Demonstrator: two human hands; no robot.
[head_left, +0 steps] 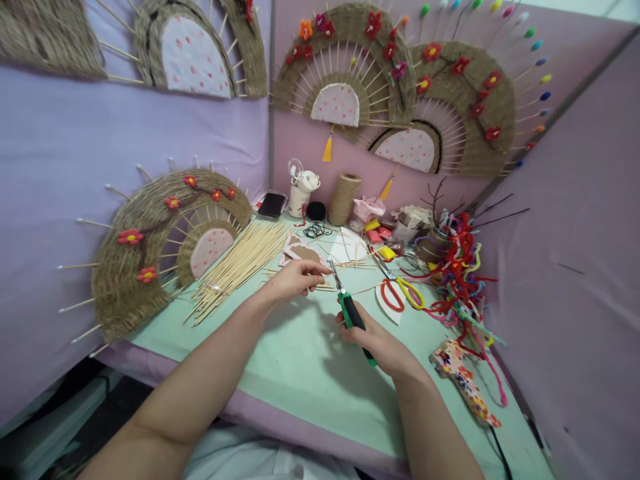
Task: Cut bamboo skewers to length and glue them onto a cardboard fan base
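My right hand (373, 337) is wrapped round the handles of green-and-black pliers (353, 310), which point away from me and slightly left. Close to the pliers' metal jaws is my left hand (295, 279), thumb and forefinger pinched together. Whatever sits between those fingers is too small to make out. Thin wooden sticks (360, 291) lie on the table just beyond both hands. Left of my left hand, a large bundle of bamboo skewers (240, 267) is spread on the green tablecloth (300, 387).
Red-and-yellow scissors (400, 290) lie right of the pliers, over a white paper piece (387, 308). A flowered glue gun (465, 380) rests at the right, near colourful pipe cleaners (460, 273). Behind stands a twine spool (345, 199). A twine fan (135, 247) leans at left.
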